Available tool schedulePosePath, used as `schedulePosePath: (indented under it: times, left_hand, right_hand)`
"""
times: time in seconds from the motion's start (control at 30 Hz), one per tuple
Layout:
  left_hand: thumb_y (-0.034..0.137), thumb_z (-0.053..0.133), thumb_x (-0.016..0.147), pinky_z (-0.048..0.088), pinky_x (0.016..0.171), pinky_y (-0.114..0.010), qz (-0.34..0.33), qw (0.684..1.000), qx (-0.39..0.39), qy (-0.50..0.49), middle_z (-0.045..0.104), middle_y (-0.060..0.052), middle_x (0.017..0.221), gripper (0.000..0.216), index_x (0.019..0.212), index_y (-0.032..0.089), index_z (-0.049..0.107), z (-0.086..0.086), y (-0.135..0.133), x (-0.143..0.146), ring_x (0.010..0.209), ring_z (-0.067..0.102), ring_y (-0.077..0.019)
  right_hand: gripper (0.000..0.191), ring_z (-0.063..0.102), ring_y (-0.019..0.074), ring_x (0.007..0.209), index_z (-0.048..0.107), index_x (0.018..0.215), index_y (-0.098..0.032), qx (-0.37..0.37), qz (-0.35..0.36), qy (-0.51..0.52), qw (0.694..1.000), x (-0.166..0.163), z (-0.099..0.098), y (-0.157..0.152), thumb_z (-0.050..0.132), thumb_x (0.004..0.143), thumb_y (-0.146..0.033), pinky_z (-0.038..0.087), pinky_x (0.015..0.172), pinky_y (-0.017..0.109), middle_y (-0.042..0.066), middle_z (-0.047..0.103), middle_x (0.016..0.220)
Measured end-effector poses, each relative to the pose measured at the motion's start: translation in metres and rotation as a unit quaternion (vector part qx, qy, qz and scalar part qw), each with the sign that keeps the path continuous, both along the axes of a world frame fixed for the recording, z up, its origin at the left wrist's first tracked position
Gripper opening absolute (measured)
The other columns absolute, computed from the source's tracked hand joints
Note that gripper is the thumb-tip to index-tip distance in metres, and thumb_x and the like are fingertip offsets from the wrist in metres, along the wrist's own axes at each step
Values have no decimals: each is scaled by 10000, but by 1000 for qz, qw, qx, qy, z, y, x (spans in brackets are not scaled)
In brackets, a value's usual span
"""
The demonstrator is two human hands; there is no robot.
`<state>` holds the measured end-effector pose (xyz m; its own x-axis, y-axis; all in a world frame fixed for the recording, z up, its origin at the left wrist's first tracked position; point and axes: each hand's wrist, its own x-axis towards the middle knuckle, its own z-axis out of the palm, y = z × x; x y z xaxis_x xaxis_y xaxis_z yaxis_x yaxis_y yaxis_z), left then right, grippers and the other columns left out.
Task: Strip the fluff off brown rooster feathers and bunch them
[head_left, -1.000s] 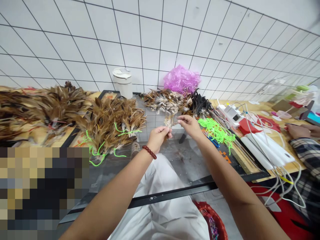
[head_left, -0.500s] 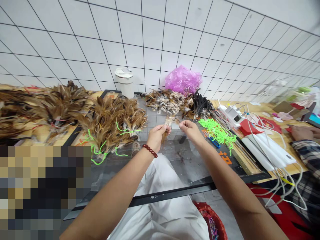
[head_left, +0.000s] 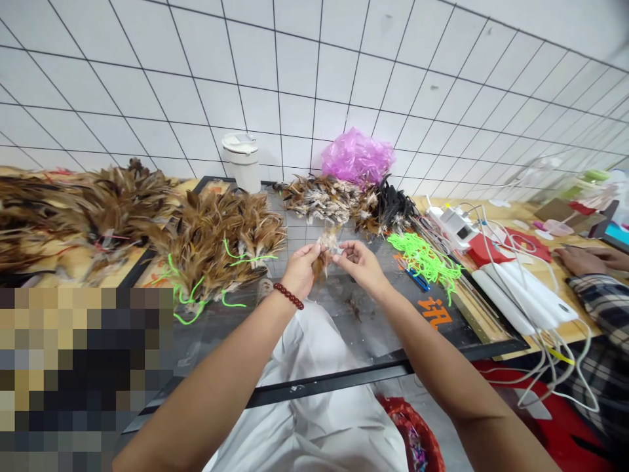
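Brown feathers with pale fluffy ends form a small bunch [head_left: 327,238] above the glass-topped table. My left hand [head_left: 301,270], a dark red bead bracelet at its wrist, is closed on this bunch, pinching it between thumb and fingers. From the other side, my right hand [head_left: 362,265] meets the bunch, its thumb and fingertips drawn together at the feathers. Exactly what those fingertips grip is partly hidden. To the left lies a heap of brown feathers [head_left: 221,229] with green cords [head_left: 189,295] on it. Shorter feathers [head_left: 324,200] lie behind my hands.
A white lidded cup [head_left: 242,164] and a pink plastic bag [head_left: 358,156] stand by the tiled wall. Right of my hands are green cords [head_left: 425,255], a blue pen [head_left: 417,278] and a white power strip [head_left: 523,298] with cables. Another person's hand [head_left: 582,260] rests far right.
My right hand has moved left and slightly down, from apart with a feather in its fingertips to touching the bunch. My left hand keeps hold of the bunch.
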<state>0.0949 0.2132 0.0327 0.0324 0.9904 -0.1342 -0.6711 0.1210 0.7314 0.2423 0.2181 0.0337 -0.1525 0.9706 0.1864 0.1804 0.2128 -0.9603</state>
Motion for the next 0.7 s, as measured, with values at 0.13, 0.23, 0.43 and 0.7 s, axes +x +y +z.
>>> schedulePosePath:
  times: [0.13, 0.23, 0.43, 0.7]
  left_hand:
    - [275, 782, 613, 476, 637, -251, 10, 999, 4, 47, 635, -14, 586, 219, 643, 117, 633, -4, 0, 4, 549, 585, -105]
    - [311, 795, 587, 478, 645, -246, 4, 996, 18, 90, 661, -21, 618, 246, 650, 120, 654, -7, -1, 6, 576, 605, -111]
    - [340, 793, 583, 472, 606, -232, 9, 993, 34, 114, 677, -45, 644, 267, 678, 113, 689, -7, -3, 8, 585, 606, -112]
    - [363, 793, 587, 497, 566, -255, -83, 986, 39, 136, 661, -50, 636, 327, 758, 103, 693, 0, -11, 9, 554, 615, -128]
  right_hand:
    - [428, 482, 100, 638, 543, 1078, -228, 72, 2, 82, 994, 5, 6, -1, 707, 715, -385, 415, 612, 246, -23, 524, 791]
    - [312, 515, 114, 682, 608, 998, -230, 116, 4, 91, 989, 7, 9, -2, 706, 735, -367, 433, 671, 264, -13, 563, 777]
    - [215, 563, 149, 724, 660, 717, -200, 96, 39, 27, 994, 11, 13, -4, 700, 730, -412, 465, 730, 311, 12, 624, 733]
    - [147, 550, 115, 609, 702, 724, -231, 91, 6, 100, 991, -1, 5, -5, 738, 689, -369, 491, 602, 301, 5, 565, 798]
